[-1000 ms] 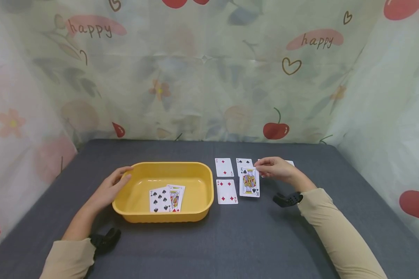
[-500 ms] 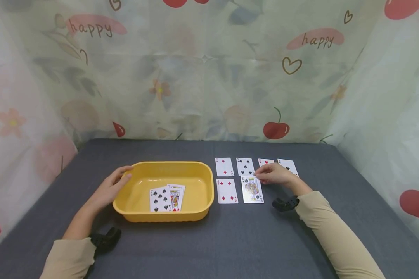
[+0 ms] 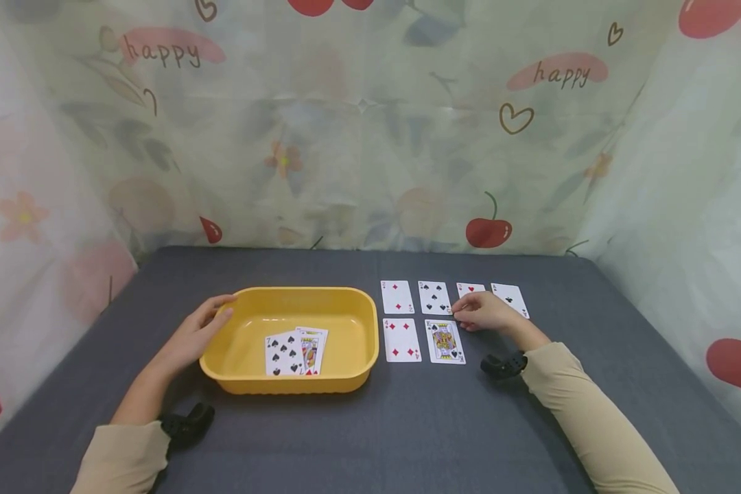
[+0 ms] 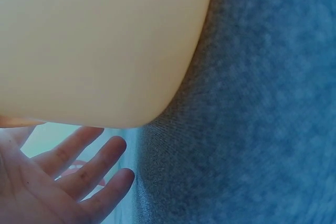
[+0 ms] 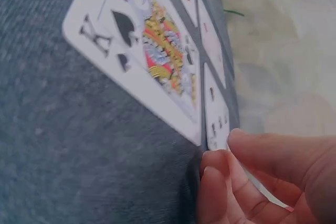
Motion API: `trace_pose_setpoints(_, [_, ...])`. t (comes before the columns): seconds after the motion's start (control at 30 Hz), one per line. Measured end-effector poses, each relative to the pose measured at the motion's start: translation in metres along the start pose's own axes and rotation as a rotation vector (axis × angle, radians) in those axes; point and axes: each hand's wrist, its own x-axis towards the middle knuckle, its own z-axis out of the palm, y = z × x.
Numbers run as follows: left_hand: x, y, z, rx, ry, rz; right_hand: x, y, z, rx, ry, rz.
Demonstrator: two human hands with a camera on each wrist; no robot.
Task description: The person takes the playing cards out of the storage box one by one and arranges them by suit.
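Note:
My left hand (image 3: 194,333) rests at the left rim of a yellow tray (image 3: 309,385); in the left wrist view several of its fingers (image 4: 92,177) are straight and spread beside the wall. Inside the tray lie a seven of spades (image 3: 283,353) and overlapping face cards (image 3: 309,351). A king of spades (image 3: 445,342) lies flat on the table. My right hand (image 3: 490,312) is just off its upper right corner, fingers loosely bent, holding nothing. A five of spades (image 3: 434,296) and a partly hidden heart card (image 3: 469,289) lie behind those fingers.
A two of diamonds (image 3: 397,297), a four of diamonds (image 3: 401,340) and an ace of clubs (image 3: 511,299) lie on the dark cloth-covered table (image 3: 407,425). A patterned curtain (image 3: 358,151) stands along the back and sides.
My right hand has lowered the king of spades from over the five of spades to the table beside the four of diamonds and let it go. My left hand has stayed put.

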Motion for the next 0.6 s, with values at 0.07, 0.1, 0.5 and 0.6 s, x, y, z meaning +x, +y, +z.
trace_pose_setpoints(0.07, [0.000,0.000,0.000,0.001,0.000,0.001,0.000,-0.004,-0.001,-0.013,0.014,0.007])
trace_pose_setpoints(0.1, [0.000,0.000,0.000,0.000,-0.001,0.001,-0.001,-0.006,-0.001,-0.025,0.016,0.005])
trace_pose_setpoints(0.5, [0.000,0.001,0.000,-0.003,-0.005,-0.005,-0.005,-0.081,0.018,0.039,-0.106,-0.114])
trace_pose_setpoints(0.6, [0.000,0.001,0.000,-0.004,-0.009,-0.006,0.000,-0.100,0.029,0.052,-0.148,-0.152])
